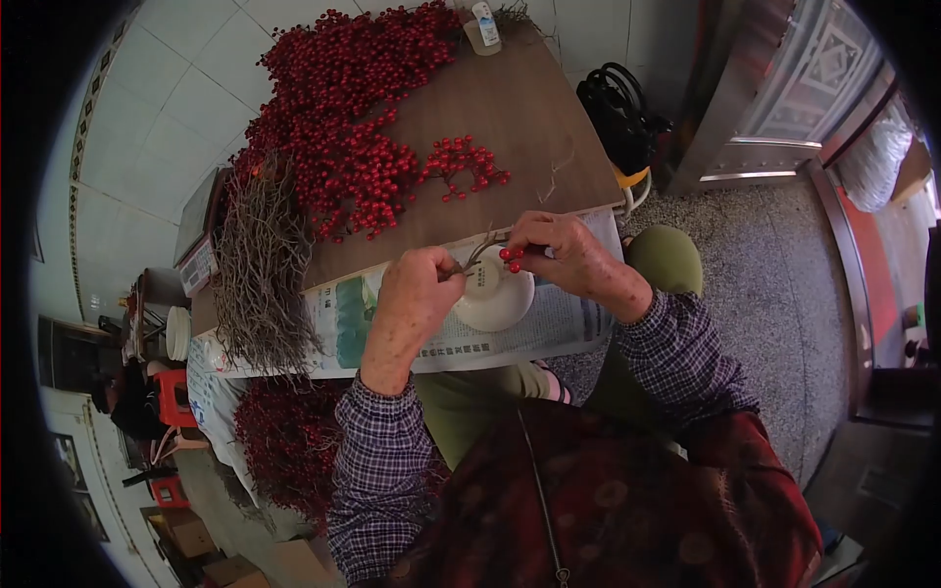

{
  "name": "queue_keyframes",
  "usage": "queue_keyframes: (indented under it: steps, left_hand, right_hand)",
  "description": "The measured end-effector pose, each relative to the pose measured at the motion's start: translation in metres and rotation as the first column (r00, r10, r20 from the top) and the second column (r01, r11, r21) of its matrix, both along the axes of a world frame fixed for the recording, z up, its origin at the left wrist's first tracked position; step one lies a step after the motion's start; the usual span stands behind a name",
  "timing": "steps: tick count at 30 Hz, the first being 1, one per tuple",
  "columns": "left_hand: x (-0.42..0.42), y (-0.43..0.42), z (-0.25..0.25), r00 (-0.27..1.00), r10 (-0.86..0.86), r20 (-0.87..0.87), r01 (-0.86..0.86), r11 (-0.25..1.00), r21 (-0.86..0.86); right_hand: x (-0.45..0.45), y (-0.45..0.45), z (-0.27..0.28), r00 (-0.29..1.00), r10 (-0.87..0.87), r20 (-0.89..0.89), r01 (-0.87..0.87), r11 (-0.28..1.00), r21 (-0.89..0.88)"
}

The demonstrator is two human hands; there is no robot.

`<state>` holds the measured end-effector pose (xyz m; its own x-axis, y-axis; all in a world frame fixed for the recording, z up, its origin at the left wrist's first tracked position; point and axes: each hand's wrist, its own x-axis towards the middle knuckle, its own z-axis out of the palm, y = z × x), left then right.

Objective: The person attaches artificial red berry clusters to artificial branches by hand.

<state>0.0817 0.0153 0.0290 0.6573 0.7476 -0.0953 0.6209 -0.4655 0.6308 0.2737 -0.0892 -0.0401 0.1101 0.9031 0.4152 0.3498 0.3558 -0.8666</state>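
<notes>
My left hand is closed on a thin brown twig, held above the near edge of the table. Close to it, my right hand pinches a small sprig of red berries at the twig's other end. Whether the sprig is joined to the twig I cannot tell. Just under both hands sits a white dish on a spread newspaper. Farther back on the table lies a loose branch of red berries.
A large heap of red berry branches covers the table's far left. Bare twigs are bundled at the left edge. A small bottle stands at the back. More berries lie below, near a red stool.
</notes>
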Motion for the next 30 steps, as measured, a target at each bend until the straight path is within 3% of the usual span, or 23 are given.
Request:
queue_keyframes:
  steps: [5, 12, 14, 30]
  left_hand:
    - [0.013, 0.003, 0.007, 0.964, -0.129, -0.234, 0.167, 0.974, 0.152]
    - [0.021, 0.003, 0.008, 0.938, -0.174, -0.301, 0.253, 0.935, 0.250]
    - [0.022, 0.003, 0.004, 0.946, -0.193, -0.259, 0.285, 0.878, 0.384]
    - [0.015, -0.004, 0.001, 0.953, -0.185, -0.241, 0.264, 0.897, 0.354]
  right_hand:
    - [0.006, -0.002, 0.001, 0.999, -0.024, 0.028, 0.024, 1.000, 0.002]
    - [0.008, -0.004, 0.003, 1.000, -0.006, -0.031, 0.006, 1.000, -0.019]
    - [0.009, -0.005, 0.005, 0.999, -0.007, -0.038, 0.006, 1.000, -0.017]
    - [0.006, -0.006, 0.005, 0.998, -0.014, -0.059, 0.012, 0.999, -0.039]
